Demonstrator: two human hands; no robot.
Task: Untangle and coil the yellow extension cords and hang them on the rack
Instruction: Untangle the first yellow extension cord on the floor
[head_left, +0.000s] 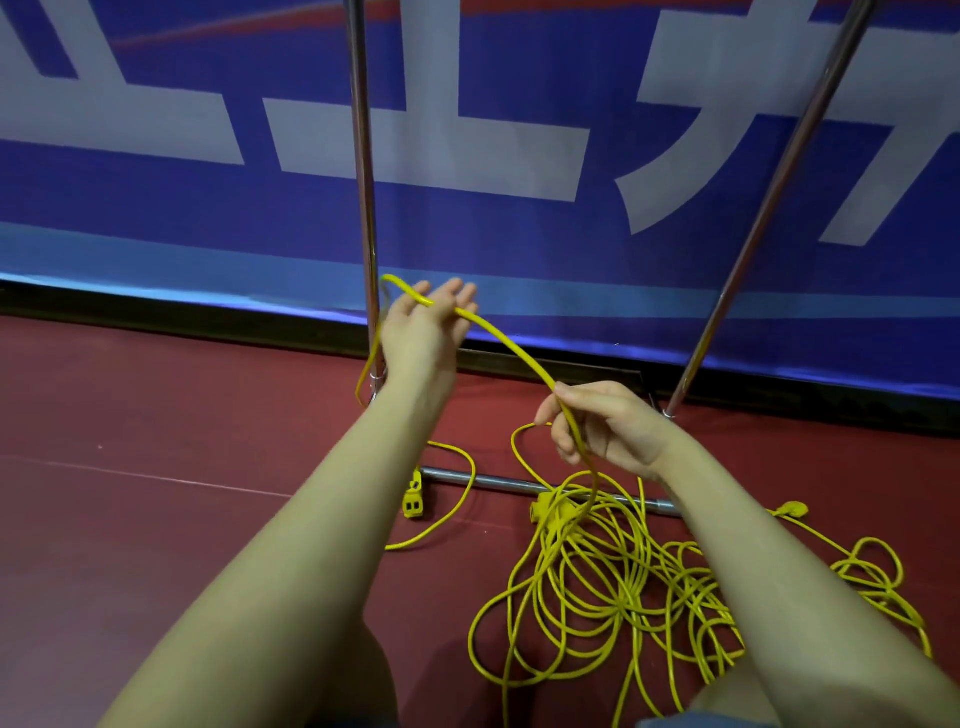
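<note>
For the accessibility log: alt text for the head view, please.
A left hand and right hand stretch one yellow cord between them above a tangled cord pile on a red floor, before two chrome rack poles.

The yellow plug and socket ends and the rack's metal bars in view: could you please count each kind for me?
Yellow socket blocks: 2, one left of the pile, one at its top edge
Yellow plugs: 1
Metal bars: 3, two uprights and one floor bar
Total: 6

Blue banner (519, 234), red floor (156, 415)
</note>
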